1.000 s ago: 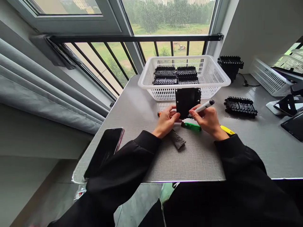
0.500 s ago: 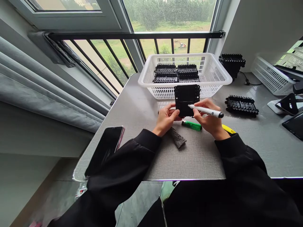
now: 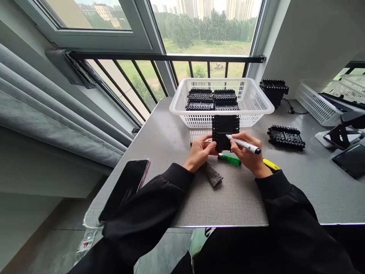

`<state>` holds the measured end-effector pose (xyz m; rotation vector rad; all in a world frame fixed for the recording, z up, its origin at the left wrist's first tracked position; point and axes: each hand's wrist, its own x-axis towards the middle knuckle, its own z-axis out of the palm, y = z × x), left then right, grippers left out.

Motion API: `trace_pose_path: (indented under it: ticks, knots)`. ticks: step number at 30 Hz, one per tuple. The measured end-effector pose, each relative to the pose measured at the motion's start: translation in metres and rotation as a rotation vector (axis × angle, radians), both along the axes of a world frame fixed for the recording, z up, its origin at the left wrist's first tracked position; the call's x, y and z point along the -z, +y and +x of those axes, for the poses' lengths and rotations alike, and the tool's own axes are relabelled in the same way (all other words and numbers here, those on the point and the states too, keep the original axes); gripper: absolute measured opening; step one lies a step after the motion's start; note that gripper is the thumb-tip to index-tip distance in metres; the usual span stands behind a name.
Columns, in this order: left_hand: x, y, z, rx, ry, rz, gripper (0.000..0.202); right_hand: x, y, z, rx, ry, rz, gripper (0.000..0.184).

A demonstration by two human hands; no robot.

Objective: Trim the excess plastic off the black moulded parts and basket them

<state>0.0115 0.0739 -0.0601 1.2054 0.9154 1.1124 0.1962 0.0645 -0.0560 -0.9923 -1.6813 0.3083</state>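
My left hand [image 3: 200,153] grips the lower left edge of a flat black plastic part [image 3: 221,127] with toothed side edges, held upright in front of me. In my right hand [image 3: 248,153] is a white marker pen [image 3: 246,145] with a black end. Its tip points left at the part's face; whether it touches cannot be made out. Under the hands lie a green-handled tool [image 3: 230,158] and a grey-brown rough strip [image 3: 213,175]. A yellow object [image 3: 270,164] shows partly behind my right wrist.
Behind the part stands a white plastic basket [image 3: 222,112] holding several similar black parts. More black parts [image 3: 286,137] lie and stand on the right. A dark phone [image 3: 124,189] rests on the table's left side, and another device [image 3: 350,160] on the far right.
The whole view has tilted up, so the table and basket sit lower in the picture. Both hands keep their hold on the black part and the marker, with little other movement.
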Motion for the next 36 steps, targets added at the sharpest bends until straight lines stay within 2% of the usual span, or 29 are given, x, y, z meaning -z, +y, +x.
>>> trace_pose_path:
  ticks: [3, 8, 14, 20, 25, 29, 32, 34, 36]
  knots:
    - [0.0, 0.0, -0.001, 0.014, -0.014, -0.01, 0.053, 0.0, 0.0, 0.0, -0.001, 0.031, 0.014, 0.008]
    - [0.001, -0.001, 0.0, 0.029, 0.005, -0.002, 0.047, -0.008, -0.002, 0.001, 0.117, 0.101, 0.119, 0.017]
    - [0.0, -0.002, 0.0, 0.016, 0.023, 0.003, 0.043, -0.013, -0.006, 0.002, 0.092, 0.005, 0.08, 0.034]
    - [0.003, -0.003, 0.001, 0.004, 0.058, 0.061, 0.045, -0.013, -0.005, 0.001, 0.131, 0.001, 0.055, 0.036]
    - [0.002, -0.004, 0.001, 0.011, 0.059, 0.078, 0.048, -0.013, -0.006, 0.0, 0.077, 0.026, 0.093, 0.034]
    - [0.001, -0.005, 0.001, -0.021, 0.056, 0.059, 0.047, -0.008, -0.005, -0.001, 0.101, 0.177, 0.113, 0.03]
    - [0.002, -0.006, 0.002, -0.081, 0.09, 0.103, 0.044, -0.006, -0.003, 0.002, 0.157, 0.23, 0.098, 0.029]
    - [0.002, -0.007, 0.002, -0.118, 0.113, 0.133, 0.043, -0.006, -0.001, 0.005, 0.175, 0.197, 0.111, 0.036]
    - [0.001, -0.007, 0.001, -0.159, 0.123, 0.143, 0.043, -0.007, 0.001, 0.007, 0.191, 0.185, 0.132, 0.052]
